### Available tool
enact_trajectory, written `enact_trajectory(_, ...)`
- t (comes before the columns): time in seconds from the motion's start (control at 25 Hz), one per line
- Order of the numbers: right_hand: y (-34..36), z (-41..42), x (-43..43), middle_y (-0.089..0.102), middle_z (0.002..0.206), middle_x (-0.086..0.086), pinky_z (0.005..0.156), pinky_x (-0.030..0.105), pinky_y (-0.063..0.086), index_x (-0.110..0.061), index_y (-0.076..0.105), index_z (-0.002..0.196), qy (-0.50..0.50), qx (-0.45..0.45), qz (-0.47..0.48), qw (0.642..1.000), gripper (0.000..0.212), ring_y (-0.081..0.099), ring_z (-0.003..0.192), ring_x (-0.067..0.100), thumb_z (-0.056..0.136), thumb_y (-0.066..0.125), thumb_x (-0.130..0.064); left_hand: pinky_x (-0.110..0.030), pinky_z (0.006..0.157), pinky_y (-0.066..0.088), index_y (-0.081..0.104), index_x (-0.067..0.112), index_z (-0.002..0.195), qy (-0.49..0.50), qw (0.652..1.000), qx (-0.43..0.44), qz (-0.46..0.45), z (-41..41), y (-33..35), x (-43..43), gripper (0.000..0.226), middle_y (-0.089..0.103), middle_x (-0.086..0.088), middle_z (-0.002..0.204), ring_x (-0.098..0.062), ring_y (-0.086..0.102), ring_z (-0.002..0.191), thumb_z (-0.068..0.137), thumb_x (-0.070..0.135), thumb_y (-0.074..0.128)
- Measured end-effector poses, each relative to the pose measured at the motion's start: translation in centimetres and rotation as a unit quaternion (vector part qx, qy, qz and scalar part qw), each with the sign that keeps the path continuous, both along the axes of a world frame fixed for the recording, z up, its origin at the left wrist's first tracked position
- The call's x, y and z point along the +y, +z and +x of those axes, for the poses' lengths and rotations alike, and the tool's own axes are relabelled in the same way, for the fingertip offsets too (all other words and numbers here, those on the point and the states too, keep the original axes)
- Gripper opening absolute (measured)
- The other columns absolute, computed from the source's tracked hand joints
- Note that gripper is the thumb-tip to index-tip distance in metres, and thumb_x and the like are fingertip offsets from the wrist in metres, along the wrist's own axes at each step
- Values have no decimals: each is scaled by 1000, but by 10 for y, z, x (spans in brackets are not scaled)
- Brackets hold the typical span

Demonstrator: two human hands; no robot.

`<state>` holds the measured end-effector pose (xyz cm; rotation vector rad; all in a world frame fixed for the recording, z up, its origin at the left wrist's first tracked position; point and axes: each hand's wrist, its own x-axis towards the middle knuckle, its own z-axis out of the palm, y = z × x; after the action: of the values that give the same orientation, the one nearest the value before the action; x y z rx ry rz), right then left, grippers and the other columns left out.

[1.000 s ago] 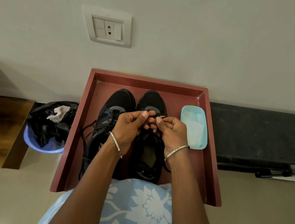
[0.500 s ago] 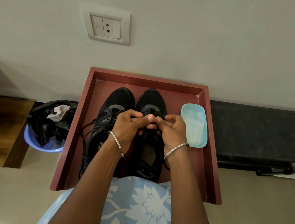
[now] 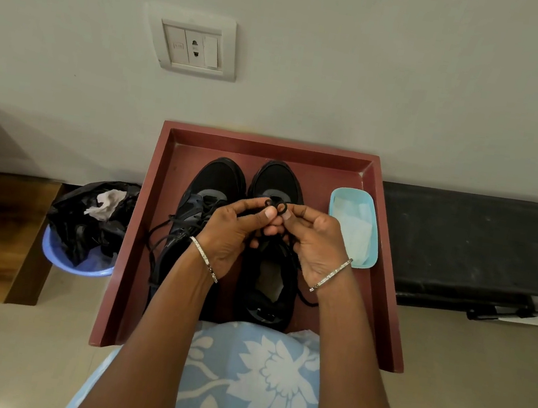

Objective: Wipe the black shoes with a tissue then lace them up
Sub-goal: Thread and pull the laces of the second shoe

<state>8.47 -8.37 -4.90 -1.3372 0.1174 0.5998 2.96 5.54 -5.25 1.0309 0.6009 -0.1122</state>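
Two black shoes stand side by side, toes to the wall, on a dark red tray. The left shoe has loose black laces spilling over its left side. Over the right shoe my left hand and my right hand meet, each pinching a small loop of its black lace between thumb and fingers. The two loops touch above the shoe's tongue. A lace end trails out under my right wrist.
A light blue tub with folded tissues sits at the tray's right. Left of the tray is a blue bin lined with a black bag holding a crumpled tissue. A black rack stands to the right, a wooden step to the left.
My hands have lifted slightly and the two lace loops now show between my fingertips, where before the fingers covered them.
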Motion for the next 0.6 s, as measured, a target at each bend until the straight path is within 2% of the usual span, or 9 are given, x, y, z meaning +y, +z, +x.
enact_trajectory(0.08,4,2,-4,73,79,7,66,18,55,-2,73,101,29,10,17,999,11,68,69,11,93,65,-4,-19,56,42,71,10,105,-5,1000,-2,1,0,0,1,27,75,-4,86,-7,66,68,81,22,74)
enact_trajectory(0.2,7,3,-6,72,81,8,70,19,53,-6,76,96,60,10,6,998,19,66,73,12,86,73,-22,-21,56,43,66,13,91,14,1000,-2,26,-1,-1,0,11,75,-3,80,-7,67,65,85,19,74)
enact_trajectory(0.32,3,3,2,67,73,6,63,20,50,-7,75,87,-2,25,-28,999,15,60,63,10,89,73,-21,-20,55,44,62,6,88,11,989,-52,140,-1,-2,-2,15,70,-5,78,-8,67,63,86,12,75)
enact_trajectory(0.4,1,4,8,65,69,5,57,20,49,-6,71,85,-42,42,-33,998,17,56,56,9,93,70,-21,-17,55,48,61,1,87,4,973,-101,209,0,2,-4,14,70,-3,93,-8,69,63,85,4,74)
enact_trajectory(0.48,-3,5,12,62,64,6,51,19,47,-5,70,83,-70,57,-42,995,19,52,50,9,95,69,-20,-17,63,55,62,0,82,-24,941,-154,302,2,3,-4,13,72,0,109,-10,72,70,83,-1,75)
enact_trajectory(0.6,-8,4,15,58,61,9,47,19,44,-4,71,82,-80,56,-72,993,19,47,46,10,94,70,-19,-17,72,57,64,2,78,-52,864,-200,459,2,-2,-3,14,75,3,93,0,72,84,81,-1,77)
